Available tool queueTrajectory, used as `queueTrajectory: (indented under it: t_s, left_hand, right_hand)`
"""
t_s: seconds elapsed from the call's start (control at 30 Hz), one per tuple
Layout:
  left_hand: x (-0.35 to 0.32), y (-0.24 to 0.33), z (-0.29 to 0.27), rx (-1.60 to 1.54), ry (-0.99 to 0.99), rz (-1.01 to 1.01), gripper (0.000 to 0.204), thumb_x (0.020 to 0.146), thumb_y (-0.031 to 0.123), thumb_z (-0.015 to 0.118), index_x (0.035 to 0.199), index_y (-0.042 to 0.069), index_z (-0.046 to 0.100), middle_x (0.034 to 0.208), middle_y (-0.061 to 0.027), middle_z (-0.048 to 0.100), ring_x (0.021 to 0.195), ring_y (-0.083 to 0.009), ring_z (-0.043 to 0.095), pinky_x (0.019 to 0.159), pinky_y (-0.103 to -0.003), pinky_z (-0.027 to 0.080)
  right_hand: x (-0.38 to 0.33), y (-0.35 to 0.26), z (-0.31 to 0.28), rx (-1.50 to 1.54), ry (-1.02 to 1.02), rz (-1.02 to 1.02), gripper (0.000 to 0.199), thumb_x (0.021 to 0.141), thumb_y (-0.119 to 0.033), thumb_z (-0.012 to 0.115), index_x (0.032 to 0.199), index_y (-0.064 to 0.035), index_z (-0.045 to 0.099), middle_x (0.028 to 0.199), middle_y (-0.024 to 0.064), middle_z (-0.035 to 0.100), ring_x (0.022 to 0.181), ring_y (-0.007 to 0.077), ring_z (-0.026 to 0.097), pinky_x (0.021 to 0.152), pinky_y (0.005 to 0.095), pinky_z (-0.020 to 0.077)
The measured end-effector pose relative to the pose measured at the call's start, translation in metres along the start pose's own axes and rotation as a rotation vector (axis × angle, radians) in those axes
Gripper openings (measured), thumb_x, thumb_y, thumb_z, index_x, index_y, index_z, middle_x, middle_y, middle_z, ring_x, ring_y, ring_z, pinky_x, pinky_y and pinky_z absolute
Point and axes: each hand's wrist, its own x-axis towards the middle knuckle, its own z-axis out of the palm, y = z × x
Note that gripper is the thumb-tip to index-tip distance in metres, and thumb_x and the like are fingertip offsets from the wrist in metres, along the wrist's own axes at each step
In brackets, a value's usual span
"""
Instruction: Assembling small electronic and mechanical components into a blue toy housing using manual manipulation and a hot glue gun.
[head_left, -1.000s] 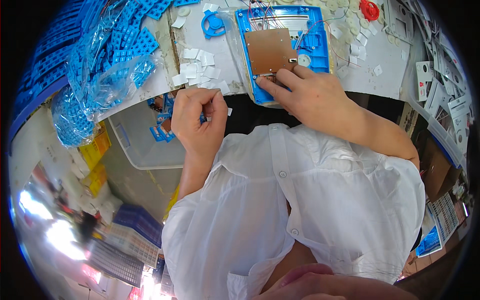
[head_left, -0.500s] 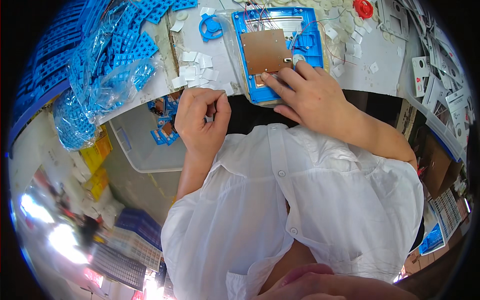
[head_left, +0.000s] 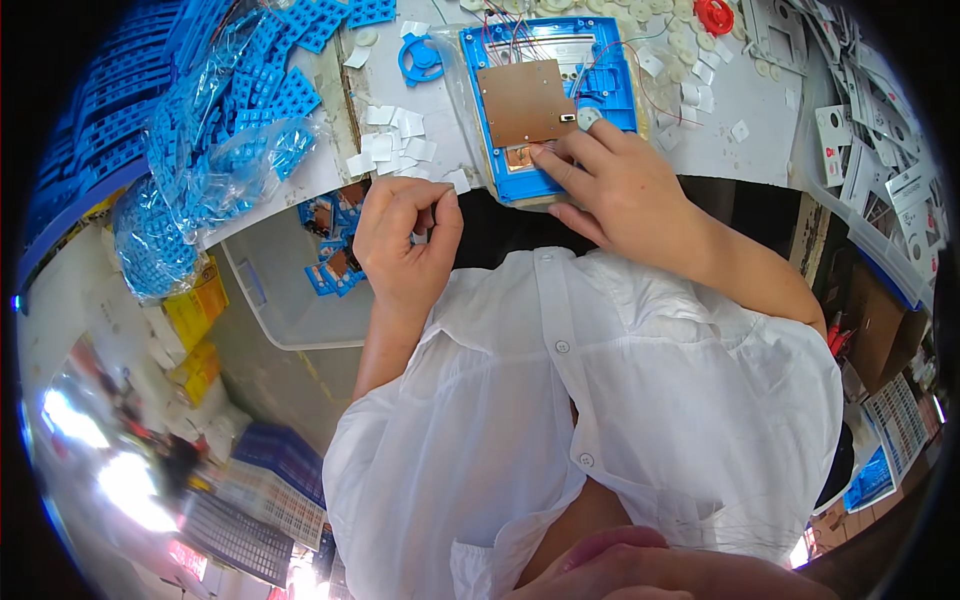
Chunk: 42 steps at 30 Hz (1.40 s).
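A blue plastic device housing (head_left: pixel 614 62) lies face down at the table's near edge. Inside it sits a brown circuit board (head_left: pixel 525 103) with thin red, blue and green wires. My right hand (head_left: pixel 635 190) rests over the housing's near right corner, fingers extended; the index fingertip touches beside a small copper-coloured piece (head_left: pixel 519 158) below the board. My left hand (head_left: pixel 405 235) hovers at the table edge left of the housing, thumb and index finger pinched together. Whatever lies in that pinch is too small to make out. White square pieces (head_left: pixel 395 145) are scattered just beyond it.
Blue keypad parts (head_left: pixel 265 95) fill clear bags on the left. A blue ring (head_left: pixel 420 60) and a red ring (head_left: pixel 714 16) lie farther back. White panels (head_left: pixel 835 140) crowd a bin on the right. Below the table, a clear tub (head_left: pixel 275 325) holds blue assemblies.
My right index fingertip has shifted slightly right and uncovered more of the copper-coloured piece. The housing appears a little farther left. My left hand keeps its pinch.
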Motion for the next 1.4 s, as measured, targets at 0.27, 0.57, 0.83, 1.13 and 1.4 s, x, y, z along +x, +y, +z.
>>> queueTrajectory:
  t_s: [0.27, 0.57, 0.83, 1.13, 1.4]
  left_hand:
    - [-0.002, -0.002, -0.008, -0.02, -0.015, -0.041, 0.014, 0.081, -0.009, 0.075, 0.089, 0.001, 0.071, 0.087, -0.0067, 0.066, 0.063, -0.0103, 0.054, 0.053, -0.023, 0.043]
    - [-0.024, -0.019, -0.035, 0.044, -0.146, -0.139, 0.012, 0.082, -0.007, 0.075, 0.091, 0.001, 0.071, 0.089, -0.0068, 0.066, 0.063, -0.0097, 0.054, 0.054, -0.023, 0.043]
    - [-0.012, -0.009, -0.022, 0.006, -0.18, -0.076, 0.015, 0.08, -0.005, 0.077, 0.092, 0.003, 0.071, 0.091, -0.0075, 0.067, 0.066, -0.0135, 0.06, 0.055, -0.024, 0.047]
    - [0.024, 0.011, 0.023, 0.124, -0.528, 0.446, 0.015, 0.08, 0.009, 0.077, 0.09, 0.012, 0.066, 0.095, -0.0031, 0.065, 0.113, -0.0251, 0.068, 0.094, -0.05, 0.039]
    - [0.018, 0.011, 0.028, 0.235, -0.557, 0.478, 0.015, 0.082, 0.012, 0.077, 0.091, 0.013, 0.065, 0.093, -0.0019, 0.062, 0.118, -0.0211, 0.066, 0.091, -0.047, 0.033]
  right_hand:
    - [0.007, -0.006, 0.0, -0.052, 0.015, -0.094, 0.051, 0.083, -0.035, 0.079, 0.127, -0.0141, 0.066, 0.11, 0.006, 0.06, 0.109, 0.0264, 0.055, 0.083, 0.0381, 0.0465]
    - [0.005, 0.003, 0.003, 0.169, 0.115, -0.037, 0.039, 0.08, -0.024, 0.081, 0.112, -0.0054, 0.067, 0.105, 0.0074, 0.061, 0.106, 0.0264, 0.056, 0.084, 0.0395, 0.0473]
    - [0.008, 0.007, -0.003, -0.031, 0.177, -0.038, 0.038, 0.077, -0.02, 0.081, 0.112, -0.0067, 0.071, 0.105, 0.0056, 0.06, 0.099, 0.0249, 0.054, 0.082, 0.0391, 0.0446]
    - [-0.005, -0.01, -0.001, -0.128, 0.052, 0.097, 0.057, 0.082, -0.04, 0.076, 0.129, -0.0084, 0.066, 0.112, 0.0051, 0.06, 0.103, 0.0248, 0.052, 0.087, 0.0402, 0.0403]
    - [-0.004, -0.014, 0.004, -0.113, 0.037, 0.127, 0.064, 0.08, -0.039, 0.078, 0.134, -0.0077, 0.063, 0.112, 0.0053, 0.059, 0.103, 0.024, 0.052, 0.087, 0.039, 0.0401]
